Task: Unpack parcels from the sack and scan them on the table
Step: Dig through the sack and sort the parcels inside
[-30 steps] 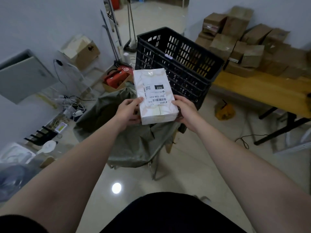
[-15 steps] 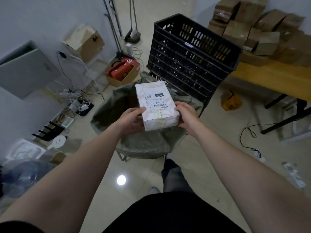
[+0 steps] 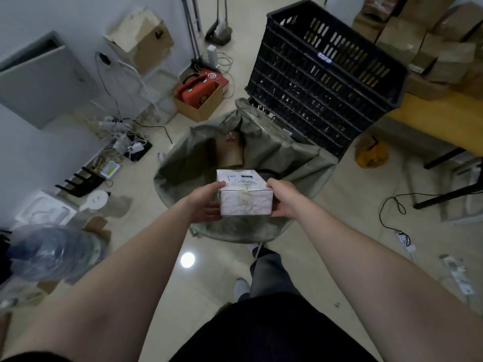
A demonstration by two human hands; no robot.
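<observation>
The parcel (image 3: 245,202) sits between left hand (image 3: 205,203) and right hand (image 3: 285,201) fingers (image 3: 270,182).

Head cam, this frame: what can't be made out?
All in the head view:
- Label on the parcel: tilted away and blurred, text unreadable.
- Sack contents: one brown box shows; the rest is behind the parcel or in shadow.
- Left hand and right hand: fingers partly hidden under the parcel.
- Table: cut off by the right edge; no scanner in view.
- Crate: contents unclear through its slats.
</observation>
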